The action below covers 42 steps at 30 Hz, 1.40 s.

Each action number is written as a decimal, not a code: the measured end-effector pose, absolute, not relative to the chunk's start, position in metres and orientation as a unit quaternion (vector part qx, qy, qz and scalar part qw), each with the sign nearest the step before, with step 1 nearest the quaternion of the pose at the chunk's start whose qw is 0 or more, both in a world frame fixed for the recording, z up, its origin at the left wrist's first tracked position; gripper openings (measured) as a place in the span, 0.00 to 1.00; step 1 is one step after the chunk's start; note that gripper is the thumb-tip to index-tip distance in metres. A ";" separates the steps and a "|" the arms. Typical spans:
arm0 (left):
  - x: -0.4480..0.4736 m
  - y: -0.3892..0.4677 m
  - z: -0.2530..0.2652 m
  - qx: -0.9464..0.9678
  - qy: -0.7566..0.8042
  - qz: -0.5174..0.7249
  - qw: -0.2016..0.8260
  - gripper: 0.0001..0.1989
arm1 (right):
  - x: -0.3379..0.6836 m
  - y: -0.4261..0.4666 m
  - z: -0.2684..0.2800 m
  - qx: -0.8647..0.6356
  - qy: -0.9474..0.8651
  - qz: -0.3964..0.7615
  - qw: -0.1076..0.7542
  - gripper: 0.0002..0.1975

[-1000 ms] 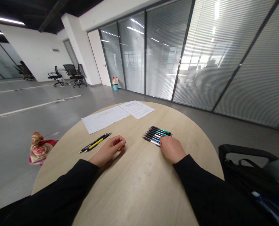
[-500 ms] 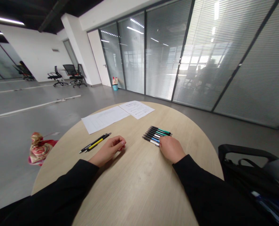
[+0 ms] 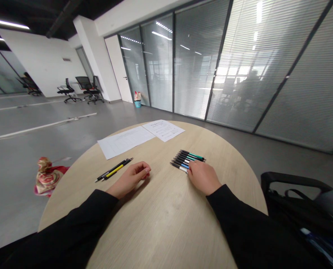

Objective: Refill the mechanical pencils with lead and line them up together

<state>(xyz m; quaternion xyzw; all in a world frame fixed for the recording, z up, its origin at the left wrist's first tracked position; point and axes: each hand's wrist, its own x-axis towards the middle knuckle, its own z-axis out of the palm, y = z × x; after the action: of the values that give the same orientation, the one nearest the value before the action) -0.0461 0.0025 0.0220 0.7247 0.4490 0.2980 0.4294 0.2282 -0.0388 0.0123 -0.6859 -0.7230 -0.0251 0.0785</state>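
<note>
My left hand (image 3: 133,177) rests on the round wooden table (image 3: 161,220), its fingers loosely curled together and nothing visible in them. Just left of it lie a yellow-and-black pen (image 3: 116,170) and a black pen (image 3: 110,170), side by side and slanted. My right hand (image 3: 204,176) is closed over the near right end of a row of several pens. Nearest in that row is a white pen (image 3: 180,167) with a black tip end; a green-and-black pen (image 3: 195,155) is farthest. The right fingertips are hidden, so I cannot tell whether they grip a pen.
Two sheets of paper, a left sheet (image 3: 124,142) and a printed right sheet (image 3: 164,129), lie at the table's far edge. A black chair (image 3: 295,179) with a bag stands close on the right. A patterned bag (image 3: 47,179) is on the floor at left.
My right hand has shifted slightly left along the near pens, covering a bit more of their ends. The left hand and the pens look unmoved.
</note>
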 end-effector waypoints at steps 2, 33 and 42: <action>-0.049 0.006 0.020 0.761 0.448 0.282 0.375 0.13 | 0.227 -0.040 0.015 -0.682 -0.724 -0.033 0.102 0.10; -0.081 0.025 0.020 0.782 0.593 0.003 -0.192 0.14 | 0.209 -0.051 0.013 -0.491 -0.848 0.084 0.182 0.07; -0.080 0.024 0.024 0.779 0.612 -0.034 -0.131 0.14 | 0.209 -0.052 0.015 -0.491 -0.845 0.104 0.185 0.07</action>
<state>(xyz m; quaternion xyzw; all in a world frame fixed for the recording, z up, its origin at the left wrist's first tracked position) -0.0798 0.0244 0.0244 0.7791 0.6121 -0.0343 -0.1309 0.2087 -0.0517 0.0151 -0.4912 -0.8448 0.1041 0.1847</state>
